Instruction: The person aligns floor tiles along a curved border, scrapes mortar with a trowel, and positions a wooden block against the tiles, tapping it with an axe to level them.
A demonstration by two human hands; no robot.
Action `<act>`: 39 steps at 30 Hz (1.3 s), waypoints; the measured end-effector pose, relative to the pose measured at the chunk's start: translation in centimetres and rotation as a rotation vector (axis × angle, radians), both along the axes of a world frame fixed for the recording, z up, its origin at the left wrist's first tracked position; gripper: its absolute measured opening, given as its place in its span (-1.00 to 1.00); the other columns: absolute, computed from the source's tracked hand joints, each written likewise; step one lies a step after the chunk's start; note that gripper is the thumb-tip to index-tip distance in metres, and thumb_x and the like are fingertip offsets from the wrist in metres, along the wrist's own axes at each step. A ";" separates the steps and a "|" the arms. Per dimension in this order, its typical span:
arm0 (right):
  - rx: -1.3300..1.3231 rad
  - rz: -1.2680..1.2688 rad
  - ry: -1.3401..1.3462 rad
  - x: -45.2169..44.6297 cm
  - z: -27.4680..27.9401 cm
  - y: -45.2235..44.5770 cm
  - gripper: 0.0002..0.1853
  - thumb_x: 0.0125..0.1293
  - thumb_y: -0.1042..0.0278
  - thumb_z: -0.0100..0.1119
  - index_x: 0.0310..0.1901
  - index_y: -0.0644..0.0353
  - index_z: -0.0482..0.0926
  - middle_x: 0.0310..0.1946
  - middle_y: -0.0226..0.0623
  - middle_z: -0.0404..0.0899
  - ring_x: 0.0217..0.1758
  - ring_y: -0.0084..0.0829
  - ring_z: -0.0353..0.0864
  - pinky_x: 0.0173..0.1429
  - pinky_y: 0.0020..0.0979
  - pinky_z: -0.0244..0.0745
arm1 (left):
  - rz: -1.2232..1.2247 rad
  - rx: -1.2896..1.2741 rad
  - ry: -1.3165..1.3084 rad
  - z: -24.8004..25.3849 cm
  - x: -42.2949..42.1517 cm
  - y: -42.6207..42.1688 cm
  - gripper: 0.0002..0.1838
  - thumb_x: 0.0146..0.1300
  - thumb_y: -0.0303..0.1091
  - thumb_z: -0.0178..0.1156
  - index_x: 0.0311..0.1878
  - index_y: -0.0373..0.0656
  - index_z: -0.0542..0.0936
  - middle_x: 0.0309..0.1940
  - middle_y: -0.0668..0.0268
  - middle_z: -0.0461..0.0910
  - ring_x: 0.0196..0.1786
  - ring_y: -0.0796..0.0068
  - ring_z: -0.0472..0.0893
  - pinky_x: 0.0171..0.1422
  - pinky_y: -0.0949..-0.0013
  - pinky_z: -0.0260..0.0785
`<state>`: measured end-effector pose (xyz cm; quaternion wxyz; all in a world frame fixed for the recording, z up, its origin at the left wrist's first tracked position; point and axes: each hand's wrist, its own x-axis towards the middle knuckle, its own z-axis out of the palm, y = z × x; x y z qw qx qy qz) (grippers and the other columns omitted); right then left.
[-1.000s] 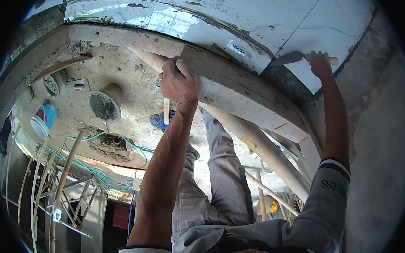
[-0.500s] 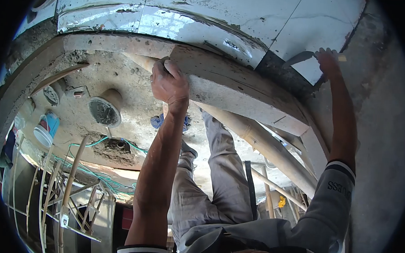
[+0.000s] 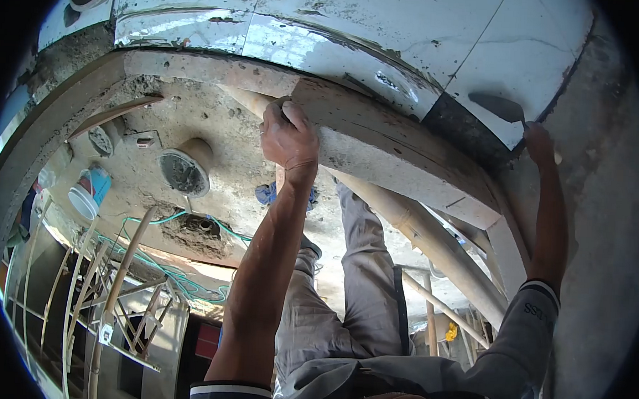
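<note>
My right hand [image 3: 541, 143] is closed round the handle of a trowel [image 3: 498, 106]. The trowel's dark pointed blade lies over the corner of a pale, stained tile [image 3: 514, 62], but I cannot tell whether they touch. My left hand [image 3: 289, 136] is a closed fist at the inner edge of the curved ledge [image 3: 393, 154]. What sits inside those fingers is hidden. A short wooden piece [image 3: 280, 178] shows just below that fist. Between the ledge and the tile is a dark bare patch [image 3: 462, 127].
Far below lie a floor with a mortar-filled bucket [image 3: 185, 172], a blue-and-white pail [image 3: 88, 193] and green hose [image 3: 177, 275]. Thick bamboo [image 3: 418, 222] slants under the ledge. Thin poles [image 3: 120, 283] stand lower left. Grey rough concrete [image 3: 604, 212] runs along the right.
My right hand has drawn the trowel back toward me, and its blade now shows its flat face. The left fist keeps its place on the ledge. The whole view has shifted slightly.
</note>
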<state>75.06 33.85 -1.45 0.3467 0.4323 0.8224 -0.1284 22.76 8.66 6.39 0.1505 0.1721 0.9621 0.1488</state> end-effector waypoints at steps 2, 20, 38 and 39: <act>0.059 -0.293 0.300 0.2 -1.8 -1.2 -0.64 0.30 0.17 0.00 0.01 0.22 0.49 -0.15 -0.04 0.57 -0.03 0.02 0.53 0.02 -0.07 0.39 | -0.009 0.021 0.039 -0.2 0.1 -0.4 -0.65 0.30 -0.10 -0.15 -0.25 0.00 0.61 -0.27 0.21 0.63 -0.23 -0.02 0.56 -0.16 0.02 0.38; 0.027 -0.739 0.611 -16.4 -2.1 -4.1 -0.48 0.32 0.17 0.03 0.21 0.33 0.36 0.12 0.05 0.46 0.19 -0.07 0.47 0.25 -0.25 0.33 | -0.064 0.073 0.059 -0.7 -0.3 -0.6 -0.75 0.25 -0.21 -0.01 -0.16 -0.04 0.62 -0.25 0.20 0.63 -0.21 0.05 0.57 -0.12 0.10 0.41; 0.411 -0.804 0.449 -36.4 7.4 -23.3 -0.72 0.34 0.05 -0.04 -0.22 -0.02 0.63 -0.25 -0.33 0.67 -0.17 -0.15 0.63 -0.08 -0.14 0.44 | -0.082 0.025 -0.302 0.8 -2.5 -1.5 -0.66 0.32 -0.10 -0.11 -0.08 -0.06 0.55 -0.09 0.13 0.56 -0.05 -0.01 0.52 0.03 0.05 0.35; 0.424 -0.804 0.441 -36.3 7.2 -23.1 -0.72 0.34 0.05 -0.04 -0.22 -0.02 0.63 -0.25 -0.33 0.67 -0.17 -0.15 0.63 -0.08 -0.14 0.44 | -0.084 0.078 -0.425 0.3 -3.2 -1.5 -0.65 0.33 -0.09 -0.11 -0.06 -0.07 0.55 -0.06 0.12 0.54 0.00 -0.02 0.50 0.08 0.07 0.33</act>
